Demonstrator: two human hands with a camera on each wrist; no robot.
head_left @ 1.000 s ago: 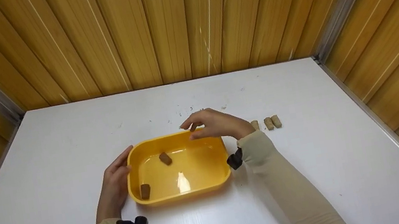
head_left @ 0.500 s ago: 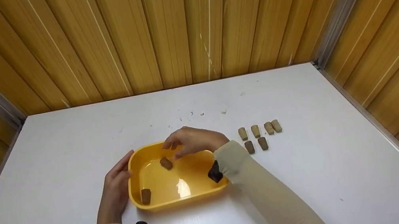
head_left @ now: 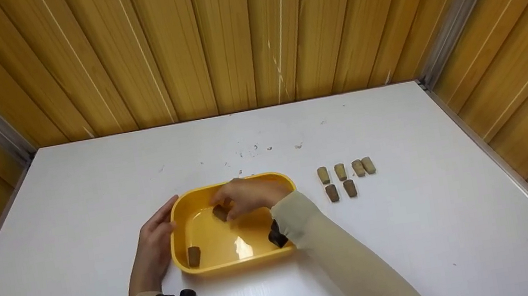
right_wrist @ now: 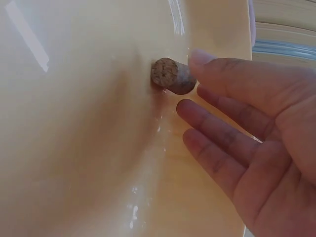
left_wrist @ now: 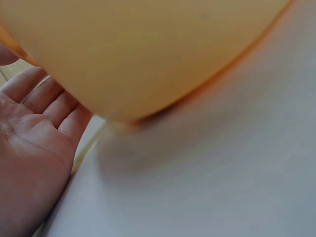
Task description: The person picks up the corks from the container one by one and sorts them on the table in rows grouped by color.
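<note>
A yellow plastic tray (head_left: 240,264) sits in front of me with two brown tapered corks inside. My left hand (head_left: 152,247) rests along its left end, thumb at the rim and fingers nearly straight against the outer wall. Over the tray's far side, my right hand (head_left: 250,195) reaches down to one cork (head_left: 221,213). In the right wrist view, the thumb tip overlaps the end of this cork (right_wrist: 170,75), while the other fingers (right_wrist: 212,123) are extended and spread. The second cork (head_left: 194,256) lies in the near left corner.
Right of the tray, several corks lie on the white table (head_left: 444,215): light ones in a back row (head_left: 340,172) and two darker ones (head_left: 332,193) in front. Dark crumbs (head_left: 256,147) dot the table behind the tray. Wood-patterned panels (head_left: 225,37) enclose the back and sides.
My right hand has moved left and down into the tray, to the cork near the far wall. Its move uncovered the corks on the right. My left hand stays at the tray's end.
</note>
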